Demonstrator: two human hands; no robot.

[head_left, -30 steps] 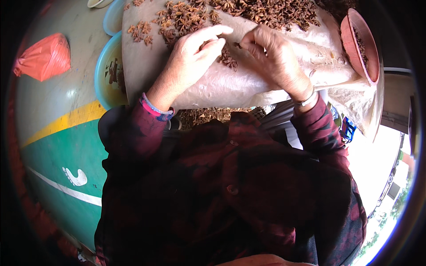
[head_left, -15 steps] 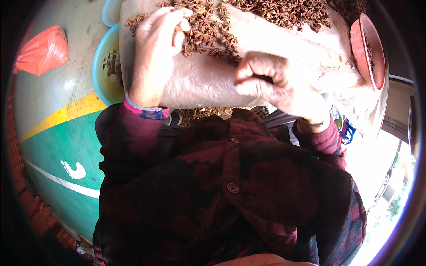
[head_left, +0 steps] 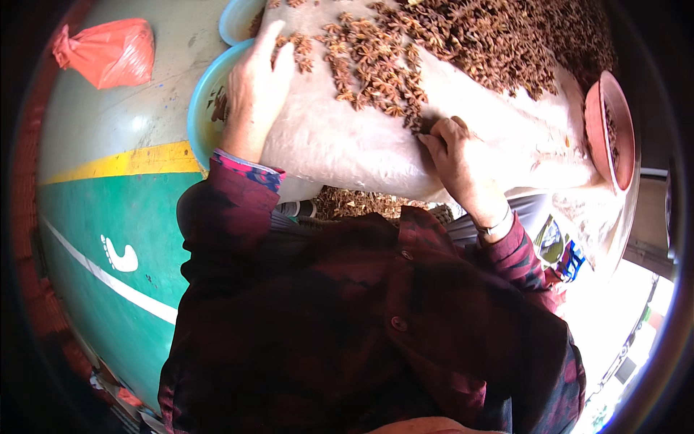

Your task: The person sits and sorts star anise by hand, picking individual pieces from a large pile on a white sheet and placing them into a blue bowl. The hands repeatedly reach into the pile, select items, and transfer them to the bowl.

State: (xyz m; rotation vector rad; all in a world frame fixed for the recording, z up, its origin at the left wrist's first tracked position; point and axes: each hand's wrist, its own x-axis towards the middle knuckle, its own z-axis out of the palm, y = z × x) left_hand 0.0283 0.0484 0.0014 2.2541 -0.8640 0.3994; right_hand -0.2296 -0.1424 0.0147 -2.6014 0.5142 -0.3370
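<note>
Brown star anise (head_left: 376, 61) lies in a loose patch on a plastic-covered tabletop (head_left: 347, 148). My left hand (head_left: 259, 87) rests at the table's left side, thumb and fingers apart, beside a small cluster of star anise (head_left: 295, 50). Nothing shows in its grip. At the near tip of the loose patch is my right hand (head_left: 463, 155), with bent fingers and thumb drawn together. Whatever lies between those fingertips is too small to make out. Farther back on the right, a large heap of star anise (head_left: 499, 43) spreads across the cover.
A blue-rimmed basin (head_left: 196, 108) with some pieces inside stands at the table's left, another blue basin (head_left: 235, 20) behind it. A tilted pink basin (head_left: 594, 134) sits at the right edge. A tied red plastic bag (head_left: 116, 54) lies on the floor, left.
The view has shifted, so the table shows farther right and more of the heap appears. My right hand has reached to the patch's near tip; my left has opened beside the small cluster.
</note>
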